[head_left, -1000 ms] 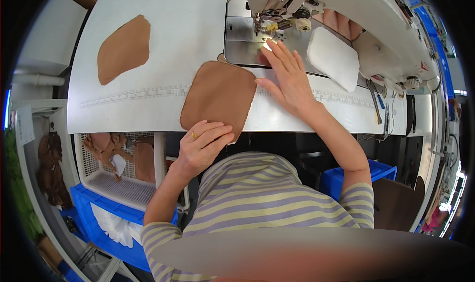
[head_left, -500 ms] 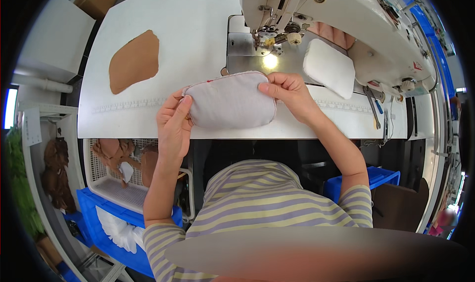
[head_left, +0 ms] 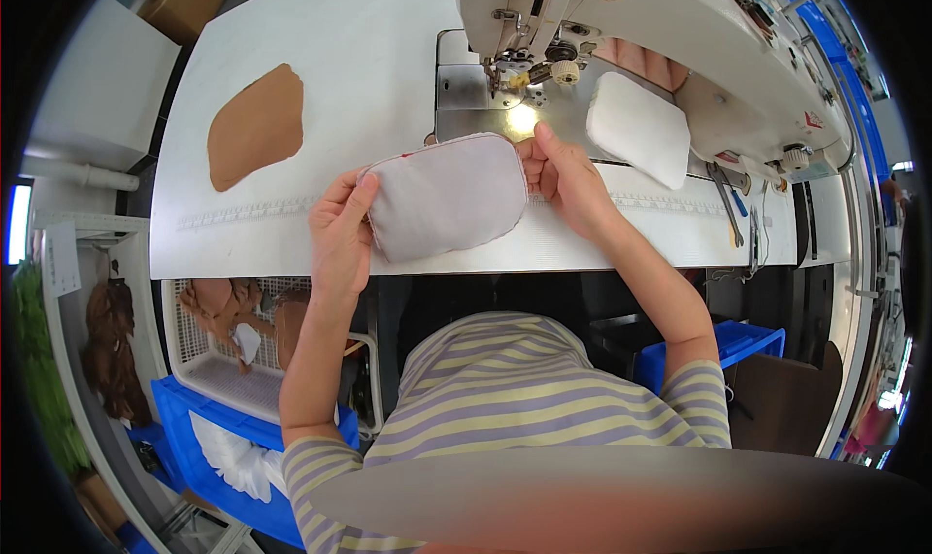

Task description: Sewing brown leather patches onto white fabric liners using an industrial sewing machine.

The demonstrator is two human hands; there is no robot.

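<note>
A light grey padded fabric panel with rounded corners hangs above the front edge of the sewing table. Reddish stitching runs along its upper edge, with a small red mark. My left hand is closed on the panel's left end, thumb on the face and fingers behind. At the right end, my right hand has its thumb raised off the panel; its bent fingers are against or just behind the edge. Just beyond the panel is the sewing machine, its needle area lit. A white padded piece lies to the right of the needle.
A brown fabric piece lies on the table's left. Scissors-like tools are at the right by the machine base. Below the left edge, a white basket holds brown pieces, above a blue crate with white pieces.
My right thumb has lifted off the panel's face and that hand has turned. The panel has shifted slightly left and tilted, its right end higher.
</note>
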